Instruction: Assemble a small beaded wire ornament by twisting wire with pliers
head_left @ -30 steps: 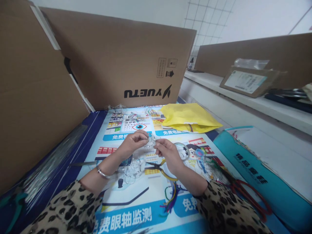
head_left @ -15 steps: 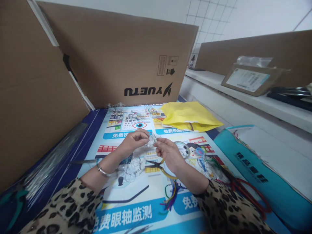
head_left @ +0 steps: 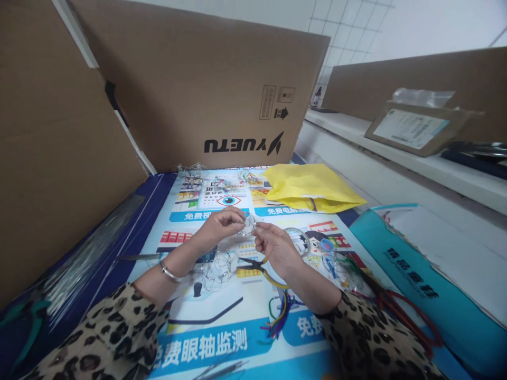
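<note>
A small loop of thin silvery wire with clear beads (head_left: 249,225) is stretched between my two hands, above the middle of the printed sheet. My left hand (head_left: 222,226) pinches its left side between thumb and fingers. On the opposite side, the fingertips of my right hand (head_left: 276,247) are closed on the wire loop. Just below my right hand lie yellow-handled pliers (head_left: 257,266), their dark jaws pointing left. A loose tangle of beaded wire (head_left: 216,272) rests on the sheet under my left wrist. Below the pliers is a bundle of coloured cords (head_left: 282,314).
Red-handled scissors (head_left: 407,311) and a teal box (head_left: 415,264) sit at right. A yellow bag (head_left: 312,184) and more wire tangles (head_left: 194,173) lie at the back. Teal-handled pliers (head_left: 34,322) and straight wires (head_left: 91,248) are at left. Cardboard (head_left: 190,84) stands behind.
The view has shifted slightly. Both hands keep nearly the same pose, still pinching the beaded wire loop.
</note>
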`<state>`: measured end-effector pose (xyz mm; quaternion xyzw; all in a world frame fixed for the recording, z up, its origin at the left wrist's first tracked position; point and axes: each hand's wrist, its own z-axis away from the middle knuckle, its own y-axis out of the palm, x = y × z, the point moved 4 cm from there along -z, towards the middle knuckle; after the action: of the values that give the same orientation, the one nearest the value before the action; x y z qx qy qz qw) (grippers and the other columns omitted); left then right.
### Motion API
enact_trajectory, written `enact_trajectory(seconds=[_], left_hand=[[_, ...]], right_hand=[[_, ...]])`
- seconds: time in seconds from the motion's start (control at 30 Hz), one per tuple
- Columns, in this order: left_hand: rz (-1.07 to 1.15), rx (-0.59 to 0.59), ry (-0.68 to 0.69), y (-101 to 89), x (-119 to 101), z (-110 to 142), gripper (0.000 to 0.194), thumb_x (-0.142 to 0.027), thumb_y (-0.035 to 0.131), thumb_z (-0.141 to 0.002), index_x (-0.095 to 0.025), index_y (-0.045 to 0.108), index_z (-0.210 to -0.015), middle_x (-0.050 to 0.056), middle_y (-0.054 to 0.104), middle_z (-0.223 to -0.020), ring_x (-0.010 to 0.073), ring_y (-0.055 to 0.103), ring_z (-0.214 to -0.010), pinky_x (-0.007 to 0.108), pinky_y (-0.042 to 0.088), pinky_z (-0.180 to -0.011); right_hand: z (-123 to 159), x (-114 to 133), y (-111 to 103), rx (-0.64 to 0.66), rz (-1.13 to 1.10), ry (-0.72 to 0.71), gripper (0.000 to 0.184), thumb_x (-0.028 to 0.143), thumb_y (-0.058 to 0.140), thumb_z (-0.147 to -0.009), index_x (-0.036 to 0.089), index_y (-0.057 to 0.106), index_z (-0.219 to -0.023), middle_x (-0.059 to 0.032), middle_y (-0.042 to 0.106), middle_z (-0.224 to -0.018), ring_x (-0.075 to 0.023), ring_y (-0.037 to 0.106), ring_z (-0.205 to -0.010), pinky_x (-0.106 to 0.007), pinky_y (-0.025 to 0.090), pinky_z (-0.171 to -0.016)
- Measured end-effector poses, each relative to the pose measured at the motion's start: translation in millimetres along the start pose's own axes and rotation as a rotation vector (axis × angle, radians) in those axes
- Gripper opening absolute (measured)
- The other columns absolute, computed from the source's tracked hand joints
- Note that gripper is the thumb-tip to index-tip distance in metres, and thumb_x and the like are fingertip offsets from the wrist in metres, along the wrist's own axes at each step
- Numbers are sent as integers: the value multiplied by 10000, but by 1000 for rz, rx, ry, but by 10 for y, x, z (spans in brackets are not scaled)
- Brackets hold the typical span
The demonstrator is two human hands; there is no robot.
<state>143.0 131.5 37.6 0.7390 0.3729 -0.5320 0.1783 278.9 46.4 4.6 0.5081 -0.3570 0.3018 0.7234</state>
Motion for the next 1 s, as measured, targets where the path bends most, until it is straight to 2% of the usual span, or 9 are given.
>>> enact_trajectory(seconds=[0.37, 0.7, 1.0], left_hand=[[1, 1, 7, 7, -13, 2, 118, -270, 649, -744, -156, 625, -721, 68, 574, -908, 177, 536, -902, 329, 422, -836], [58, 29, 19, 4, -30, 10, 59, -217, 648, -753, -159, 656, -745, 57, 563, -901, 162, 531, -889, 318, 409, -841], [35, 33, 11, -1, -12, 5, 100, -266, 659, -748, -166, 661, -753, 60, 573, -902, 173, 537, -891, 326, 420, -830]], right_hand=[[27, 31, 31, -21, -7, 20, 298, 258, 774, -547, 184, 610, -785, 6, 629, -702, -94, 509, -559, -241, 375, -524], [25, 49, 22, -17, -16, 20, 274, 243, 764, -554, 190, 586, -756, 12, 625, -698, -87, 506, -565, -237, 368, -540], [17, 77, 22, -6, -33, 10, 275, 229, 775, -543, 187, 591, -743, 14, 622, -690, -86, 506, -576, -229, 363, -535]])
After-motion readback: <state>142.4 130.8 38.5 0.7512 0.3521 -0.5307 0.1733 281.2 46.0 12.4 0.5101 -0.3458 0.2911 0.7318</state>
